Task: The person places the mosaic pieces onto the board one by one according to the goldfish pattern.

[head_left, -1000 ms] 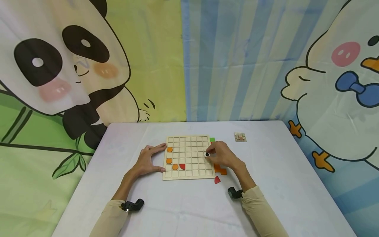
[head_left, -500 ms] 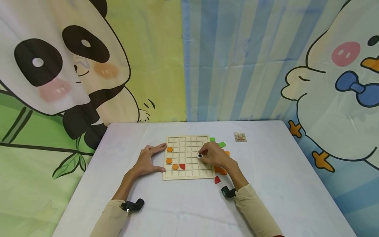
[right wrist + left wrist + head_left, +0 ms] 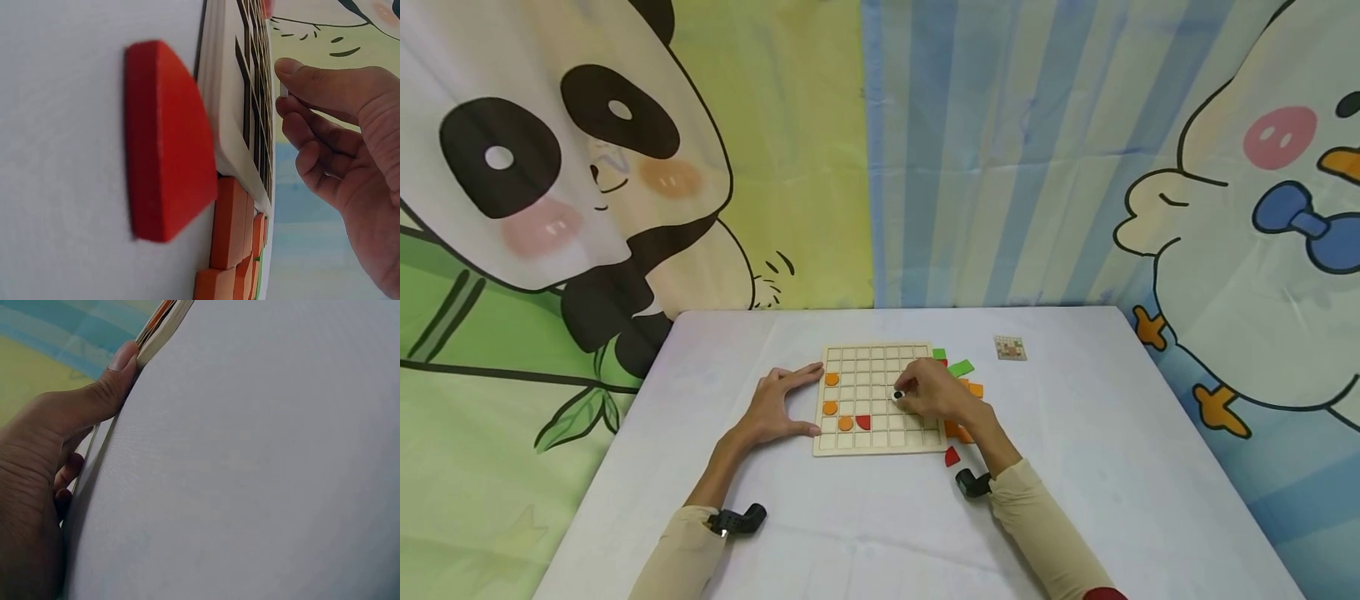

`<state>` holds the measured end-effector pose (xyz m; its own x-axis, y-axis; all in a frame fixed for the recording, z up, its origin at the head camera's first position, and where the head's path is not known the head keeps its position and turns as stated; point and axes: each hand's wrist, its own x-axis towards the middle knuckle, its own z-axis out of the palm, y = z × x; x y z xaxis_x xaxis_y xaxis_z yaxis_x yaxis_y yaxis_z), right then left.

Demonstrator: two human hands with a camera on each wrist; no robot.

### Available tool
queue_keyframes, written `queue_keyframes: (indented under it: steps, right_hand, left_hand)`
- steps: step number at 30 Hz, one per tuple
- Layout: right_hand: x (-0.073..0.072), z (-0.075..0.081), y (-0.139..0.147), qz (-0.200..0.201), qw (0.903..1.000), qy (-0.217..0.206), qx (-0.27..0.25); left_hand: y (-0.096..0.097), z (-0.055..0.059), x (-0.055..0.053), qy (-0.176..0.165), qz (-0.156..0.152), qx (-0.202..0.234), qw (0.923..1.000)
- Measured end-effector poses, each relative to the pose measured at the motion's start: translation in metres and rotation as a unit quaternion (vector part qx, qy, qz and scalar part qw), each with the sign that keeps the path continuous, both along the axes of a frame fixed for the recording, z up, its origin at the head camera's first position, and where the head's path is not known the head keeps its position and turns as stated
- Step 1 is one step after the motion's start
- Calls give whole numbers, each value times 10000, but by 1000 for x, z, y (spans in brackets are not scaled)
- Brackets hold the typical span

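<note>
In the head view a wooden grid board (image 3: 880, 442) lies on the table. Against its left side rests my left hand (image 3: 772, 408), thumb and fingers spread apart; the left wrist view shows the left thumb (image 3: 103, 394) on the board's edge. Over the board's middle right, my right hand (image 3: 936, 390) pinches a small white disc with a black centre (image 3: 898, 395) between thumb and fingertips. From the right wrist, only a white sliver of this disc shows. Several orange discs (image 3: 830, 407) and a red quarter-round piece (image 3: 863, 422) sit in cells toward the left.
Beyond the board's right edge lie orange blocks (image 3: 976, 390), green pieces (image 3: 961, 368) and another red piece (image 3: 952, 457), partly behind my right hand. A small patterned card (image 3: 1011, 347) is at the back right of the white table (image 3: 865, 533). Cartoon curtains hang behind.
My right hand has moved left from the board's right edge, carrying the disc farther over the grid. More green and orange pieces are uncovered. My left hand stays in place.
</note>
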<state>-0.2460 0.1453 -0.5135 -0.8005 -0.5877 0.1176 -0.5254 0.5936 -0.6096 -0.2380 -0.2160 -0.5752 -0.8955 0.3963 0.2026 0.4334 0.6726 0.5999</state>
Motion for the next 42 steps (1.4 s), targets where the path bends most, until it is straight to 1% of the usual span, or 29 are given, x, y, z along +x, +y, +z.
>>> queue_keyframes:
  steps: [3,8,10,16,21,25,28,35,42]
  right_hand:
    - [1,-1,-3,5,10000,-49,-34]
    - [2,0,-9,93,9997,-120,-178]
    - [1,1,-13,122,9997,-148,-156]
    - [-1,-1,-24,176,9994,-260,-112]
    - [0,-1,-32,204,9995,-215,-148]
    - [0,0,-38,231,9993,-192,-220]
    - [0,0,-42,252,9991,-250,-229]
    - [0,-2,-47,271,9987,-384,-212]
    - [0,-6,-50,390,9988,-195,-221]
  left_hand:
    - [1,1,1,-26,7,-29,10000]
    - [1,-1,0,-31,32,-34,10000]
    - [0,-2,0,15,42,-47,10000]
    - [1,-1,0,17,57,-27,10000]
    - [1,-2,1,-18,20,12,10000]
    - [1,-3,0,61,22,-15,10000]
    - [0,-3,-1,110,48,-56,9999]
    - [0,-1,-1,-12,36,-14,10000]
    - [0,-2,0,17,68,-43,10000]
